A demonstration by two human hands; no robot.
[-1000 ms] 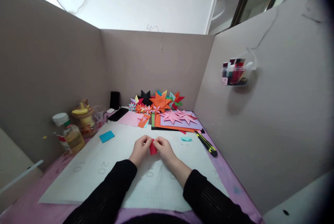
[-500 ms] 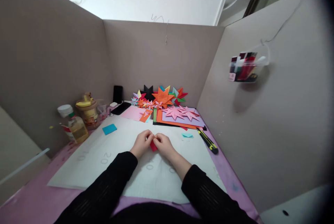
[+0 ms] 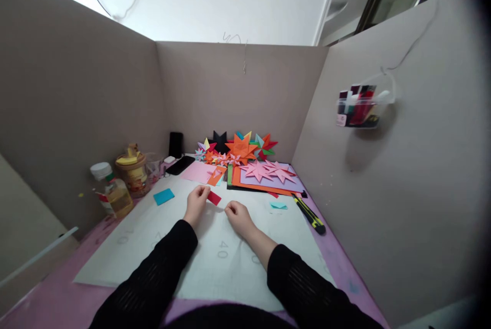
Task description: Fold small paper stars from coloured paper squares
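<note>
Between the fingertips of my left hand (image 3: pixel 197 203) is a small red paper piece (image 3: pixel 214 198), its free end pointing right. My right hand (image 3: pixel 238 216) is a little to the right and apart from the paper, its fingers curled and pressed together; whether anything is in them I cannot make out. Both hands are over a white sheet (image 3: pixel 199 267) with pencilled numbers. A blue paper piece (image 3: pixel 163 196) lies left of my left hand, and a folded mint-green paper piece (image 3: pixel 278 205) lies to the right of my right hand.
A yellow-black utility knife (image 3: pixel 310 215) lies at the right. Behind are pink paper stars (image 3: pixel 259 171) on coloured sheets and an orange folded star (image 3: pixel 241 149). On the left stand a bottle (image 3: pixel 115 196) and a jar (image 3: pixel 135 178), with a phone (image 3: pixel 181 165) farther back. Grey panels enclose the table.
My hands, which met around the red paper, have parted. The left has moved left and up with the paper; the right has let go of it. The view has tilted slightly up.
</note>
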